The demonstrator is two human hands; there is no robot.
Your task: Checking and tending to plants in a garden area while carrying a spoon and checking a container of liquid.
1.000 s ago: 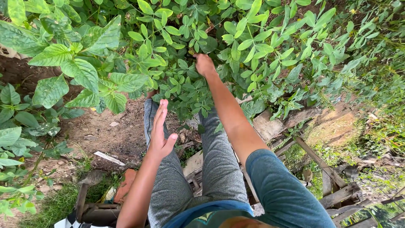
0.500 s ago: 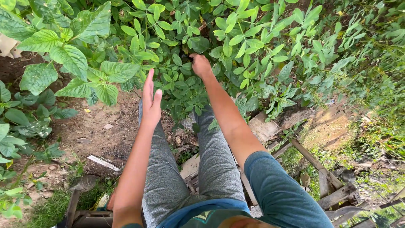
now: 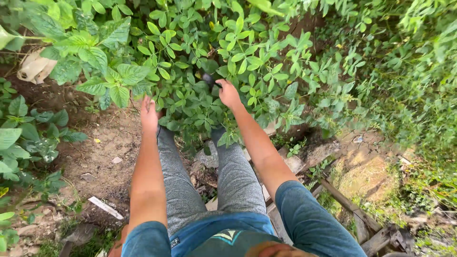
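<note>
Two hands are reaching into a small-leaved green plant point(image 3: 200, 95) ahead of the person's knees. Right hand point(image 3: 228, 93) is closing its fingers around a dark stem point(image 3: 208, 78) among the leaves. Left hand point(image 3: 149, 113) is pressing into the foliage's near edge, its fingers hidden, so its grip cannot be told.

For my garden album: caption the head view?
Both hands, left hand and right hand, reach into a leafy green plant beside bare soil.
</note>
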